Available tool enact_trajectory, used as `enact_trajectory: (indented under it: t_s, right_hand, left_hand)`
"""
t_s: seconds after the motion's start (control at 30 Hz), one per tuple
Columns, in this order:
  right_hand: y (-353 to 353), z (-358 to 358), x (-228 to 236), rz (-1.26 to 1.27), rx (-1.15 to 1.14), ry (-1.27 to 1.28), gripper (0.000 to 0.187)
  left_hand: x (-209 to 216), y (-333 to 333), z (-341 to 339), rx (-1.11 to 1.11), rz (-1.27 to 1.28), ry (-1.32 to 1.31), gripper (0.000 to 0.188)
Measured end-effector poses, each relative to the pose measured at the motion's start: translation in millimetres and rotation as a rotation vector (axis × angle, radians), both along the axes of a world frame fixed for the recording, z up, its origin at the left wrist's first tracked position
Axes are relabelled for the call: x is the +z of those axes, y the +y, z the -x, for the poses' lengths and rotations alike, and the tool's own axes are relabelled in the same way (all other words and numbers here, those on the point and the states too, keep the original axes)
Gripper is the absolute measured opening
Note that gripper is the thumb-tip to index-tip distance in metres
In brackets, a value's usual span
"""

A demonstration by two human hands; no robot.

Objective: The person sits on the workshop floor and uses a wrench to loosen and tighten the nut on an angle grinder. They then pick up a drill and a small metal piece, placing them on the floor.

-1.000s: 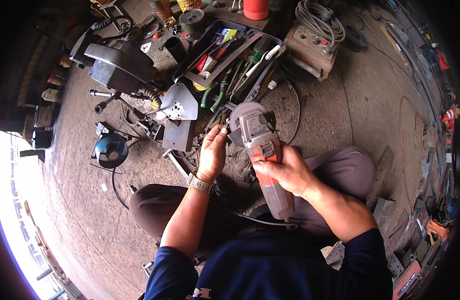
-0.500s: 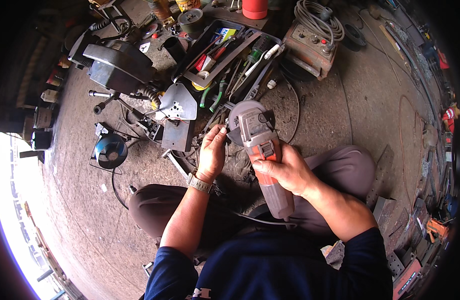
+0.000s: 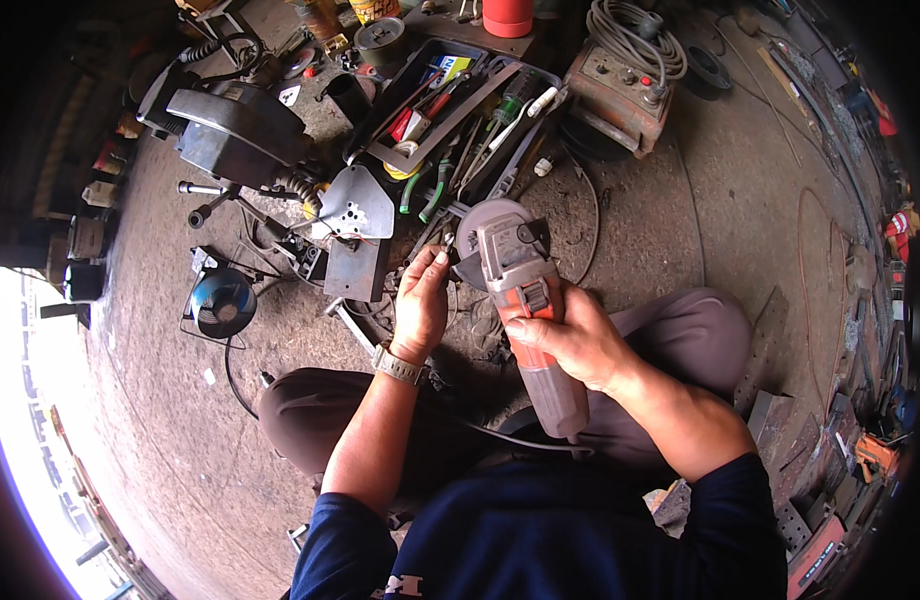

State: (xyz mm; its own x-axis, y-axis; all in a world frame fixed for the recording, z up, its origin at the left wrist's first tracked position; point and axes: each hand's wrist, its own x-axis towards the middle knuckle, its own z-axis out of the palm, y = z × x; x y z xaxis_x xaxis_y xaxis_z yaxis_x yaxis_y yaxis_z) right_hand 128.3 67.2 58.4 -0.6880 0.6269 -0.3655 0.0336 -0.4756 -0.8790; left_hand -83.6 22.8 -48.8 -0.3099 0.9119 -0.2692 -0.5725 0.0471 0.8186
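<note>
My right hand is wrapped round the orange and grey body of an angle grinder, its thumb across the top. The grinder's disc points away from me, partly hidden by the grinder head and dark guard. Just left of the disc, the fingers of my left hand are pinched on a small metal piece with a shiny tip. Most of that piece is hidden by the fingers, and I cannot tell whether it touches the disc. A cable runs from the grinder's rear end across my lap.
Ahead lies a tray of hand tools. Left of it are a metal plate, a grey machine and a small blue fan. A rusty box with coiled cable stands far right. Metal scraps line the right side.
My left hand's fingertips have shifted slightly, and more of the small piece's shiny tip shows beside the disc. The grinder and my right hand have barely moved.
</note>
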Motion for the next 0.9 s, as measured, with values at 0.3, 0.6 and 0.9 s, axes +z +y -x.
enact_trajectory:
  t_s: [0.3,0.6,0.9]
  right_hand:
    - [0.0,0.9,-2.3,-0.003,0.008,-0.002,0.039]
    - [0.7,1.1,-0.2,0.006,0.008,0.004,0.038]
    - [1.3,1.0,-1.1,-0.016,0.010,-0.005,0.037]
  left_hand:
    - [3.2,-1.5,0.3,-0.043,-0.010,-0.006,0.014]
    - [3.2,-0.2,0.5,-0.062,-0.033,-0.023,0.015]
    - [1.8,-0.8,0.9,-0.067,-0.011,-0.021,0.016]
